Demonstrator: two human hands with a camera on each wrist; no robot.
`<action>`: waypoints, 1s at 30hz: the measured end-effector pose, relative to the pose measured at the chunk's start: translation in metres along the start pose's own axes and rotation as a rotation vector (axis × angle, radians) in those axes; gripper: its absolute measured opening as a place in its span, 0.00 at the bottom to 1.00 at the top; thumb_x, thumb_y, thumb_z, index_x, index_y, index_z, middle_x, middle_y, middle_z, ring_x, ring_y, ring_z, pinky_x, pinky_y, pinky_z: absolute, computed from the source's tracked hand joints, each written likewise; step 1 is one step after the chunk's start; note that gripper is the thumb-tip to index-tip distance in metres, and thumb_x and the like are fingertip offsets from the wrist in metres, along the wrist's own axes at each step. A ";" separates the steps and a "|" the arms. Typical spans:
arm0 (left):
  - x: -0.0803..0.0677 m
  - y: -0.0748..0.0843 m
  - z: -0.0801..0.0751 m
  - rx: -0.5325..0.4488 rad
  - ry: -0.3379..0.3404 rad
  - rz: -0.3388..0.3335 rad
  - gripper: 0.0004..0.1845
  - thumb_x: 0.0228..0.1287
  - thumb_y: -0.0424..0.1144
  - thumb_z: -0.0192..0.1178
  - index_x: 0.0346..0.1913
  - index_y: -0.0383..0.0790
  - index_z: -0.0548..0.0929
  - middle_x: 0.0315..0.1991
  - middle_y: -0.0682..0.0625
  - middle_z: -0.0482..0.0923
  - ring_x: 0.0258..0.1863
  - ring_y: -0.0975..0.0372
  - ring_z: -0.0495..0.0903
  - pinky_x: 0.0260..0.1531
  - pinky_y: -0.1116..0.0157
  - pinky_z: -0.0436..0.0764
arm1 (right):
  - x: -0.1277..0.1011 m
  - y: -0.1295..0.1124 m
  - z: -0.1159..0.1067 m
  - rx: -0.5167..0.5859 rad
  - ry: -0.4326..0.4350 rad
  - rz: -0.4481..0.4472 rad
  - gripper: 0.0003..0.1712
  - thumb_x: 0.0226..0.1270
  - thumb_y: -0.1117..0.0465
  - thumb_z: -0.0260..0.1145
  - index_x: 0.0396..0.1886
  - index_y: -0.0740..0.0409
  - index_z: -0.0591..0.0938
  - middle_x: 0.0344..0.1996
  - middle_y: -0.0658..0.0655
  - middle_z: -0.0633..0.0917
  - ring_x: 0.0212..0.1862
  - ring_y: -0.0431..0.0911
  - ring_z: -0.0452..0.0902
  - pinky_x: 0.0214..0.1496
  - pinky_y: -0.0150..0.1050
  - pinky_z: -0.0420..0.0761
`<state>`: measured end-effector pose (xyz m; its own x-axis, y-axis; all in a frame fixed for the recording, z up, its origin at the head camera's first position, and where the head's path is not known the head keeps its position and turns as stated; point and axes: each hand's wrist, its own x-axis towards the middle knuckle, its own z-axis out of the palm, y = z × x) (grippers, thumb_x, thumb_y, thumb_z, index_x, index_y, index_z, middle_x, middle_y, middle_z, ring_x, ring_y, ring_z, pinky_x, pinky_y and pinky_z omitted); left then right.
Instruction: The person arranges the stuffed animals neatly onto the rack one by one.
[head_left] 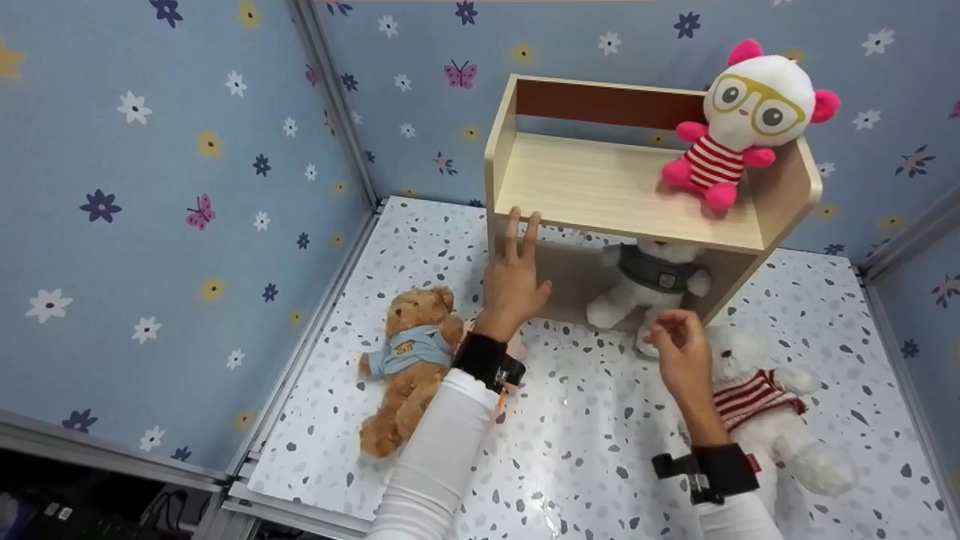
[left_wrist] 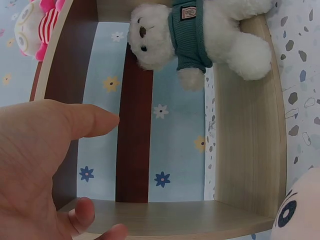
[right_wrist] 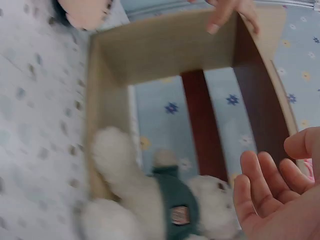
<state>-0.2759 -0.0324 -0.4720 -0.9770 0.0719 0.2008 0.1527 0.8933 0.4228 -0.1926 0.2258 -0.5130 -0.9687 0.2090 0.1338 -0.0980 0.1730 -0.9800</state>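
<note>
Flowery blue walls (head_left: 150, 247) flank our white surface (head_left: 600, 435), patterned with grey chips. Pale wood grain covers our boxy shelf (head_left: 592, 172), crossed behind by smooth red-brown slats (head_left: 611, 105). Our left hand (head_left: 515, 292) lays straight fingertips on the shelf's upper front edge, gripping nothing; our right hand (head_left: 686, 358), fingers loosely bent, holds nothing near the bear (head_left: 654, 274) in green. We see that bear fluffy and white, its knit top (left_wrist: 187, 37) ribbed and badged, sitting in the shelf's lower compartment, towards the right.
</note>
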 end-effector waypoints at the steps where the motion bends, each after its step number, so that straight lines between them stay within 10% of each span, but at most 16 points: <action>1: 0.000 0.000 0.000 -0.002 0.005 0.002 0.62 0.61 0.47 0.72 0.83 0.59 0.33 0.84 0.49 0.24 0.35 0.59 0.78 0.32 0.67 0.80 | -0.006 0.007 0.005 -0.006 -0.030 0.011 0.11 0.73 0.73 0.59 0.52 0.70 0.76 0.40 0.61 0.83 0.36 0.42 0.83 0.43 0.30 0.83; 11: -0.002 -0.002 0.001 0.009 0.069 0.023 0.60 0.61 0.44 0.71 0.83 0.58 0.36 0.85 0.48 0.28 0.33 0.60 0.77 0.27 0.68 0.78 | -0.056 0.062 0.047 -0.177 -0.265 0.177 0.10 0.74 0.67 0.61 0.52 0.64 0.78 0.42 0.61 0.84 0.39 0.45 0.83 0.46 0.40 0.82; 30: -0.006 -0.003 -0.001 -0.013 0.124 0.068 0.56 0.62 0.43 0.70 0.84 0.55 0.42 0.85 0.47 0.33 0.37 0.58 0.78 0.31 0.67 0.79 | -0.088 0.106 0.050 -0.236 -0.266 0.452 0.13 0.72 0.60 0.62 0.51 0.62 0.79 0.39 0.57 0.82 0.43 0.48 0.78 0.43 0.37 0.75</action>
<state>-0.2701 -0.0357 -0.4735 -0.9385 0.0762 0.3368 0.2209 0.8821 0.4160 -0.1295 0.1777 -0.6355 -0.9296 0.0681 -0.3623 0.3631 0.3392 -0.8678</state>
